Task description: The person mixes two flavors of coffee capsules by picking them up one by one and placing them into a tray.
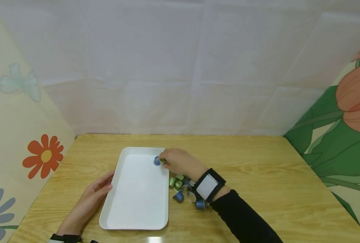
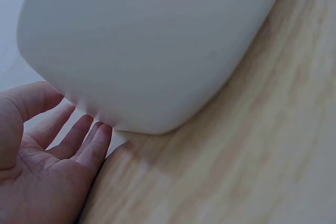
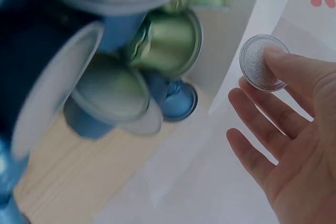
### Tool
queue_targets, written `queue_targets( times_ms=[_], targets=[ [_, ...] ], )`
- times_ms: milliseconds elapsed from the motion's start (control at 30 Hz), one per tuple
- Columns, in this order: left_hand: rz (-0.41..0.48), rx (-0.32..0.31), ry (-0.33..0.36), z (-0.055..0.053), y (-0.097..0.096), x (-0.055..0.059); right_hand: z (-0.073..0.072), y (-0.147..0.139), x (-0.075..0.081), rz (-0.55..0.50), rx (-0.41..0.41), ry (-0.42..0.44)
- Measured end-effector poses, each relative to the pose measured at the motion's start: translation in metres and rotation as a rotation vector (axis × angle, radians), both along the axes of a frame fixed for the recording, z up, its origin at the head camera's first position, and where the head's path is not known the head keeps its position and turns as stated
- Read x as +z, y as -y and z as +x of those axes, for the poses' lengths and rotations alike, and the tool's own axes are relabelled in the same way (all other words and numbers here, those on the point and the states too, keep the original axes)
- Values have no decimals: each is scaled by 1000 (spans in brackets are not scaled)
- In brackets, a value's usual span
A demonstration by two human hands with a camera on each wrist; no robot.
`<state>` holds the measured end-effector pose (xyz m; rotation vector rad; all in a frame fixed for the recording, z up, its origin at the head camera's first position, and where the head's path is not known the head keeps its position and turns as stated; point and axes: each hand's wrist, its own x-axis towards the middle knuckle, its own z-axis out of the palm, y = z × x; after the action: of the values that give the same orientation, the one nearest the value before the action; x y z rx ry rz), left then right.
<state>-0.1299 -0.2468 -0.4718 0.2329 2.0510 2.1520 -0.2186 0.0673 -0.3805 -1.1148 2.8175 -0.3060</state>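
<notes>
A white rectangular tray (image 1: 137,192) lies on the table, with my left hand (image 1: 93,194) at its left side. The left thumb laps over the rim while the other fingers (image 2: 94,145) rest against the outer wall. Above the tray's far right corner, my right hand (image 1: 180,163) pinches a green coffee capsule (image 1: 162,161) between thumb and fingers. Its silvery lid (image 3: 257,64) faces the right wrist camera. Beside those fingertips a blue coffee capsule (image 1: 157,161) stands in the tray. The right fingers partly hide the held capsule in the head view.
Right of the tray lies a loose pile of several blue and green capsules (image 1: 178,185), close under my right wrist. Some lie tipped on their sides, such as a blue one (image 1: 178,196). A white cloth (image 1: 180,67) hangs behind the wooden table (image 1: 259,189).
</notes>
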Motion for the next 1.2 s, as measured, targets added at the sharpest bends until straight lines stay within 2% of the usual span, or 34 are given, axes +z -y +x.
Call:
queue_targets(
  times_ms=[267,600,933,1200],
  targets=[
    [-15,-2,10,0,0,-1,6,13,-5,56,48,-55],
    [30,-17,-5,-1,2,-2,8,21,-8,97,57,-94],
    [-2,-4,19,-1,0,-2,12,21,-10,142,50,-137],
    [2,-2,18,0,0,-1,11,18,-9,126,48,-133]
  ],
)
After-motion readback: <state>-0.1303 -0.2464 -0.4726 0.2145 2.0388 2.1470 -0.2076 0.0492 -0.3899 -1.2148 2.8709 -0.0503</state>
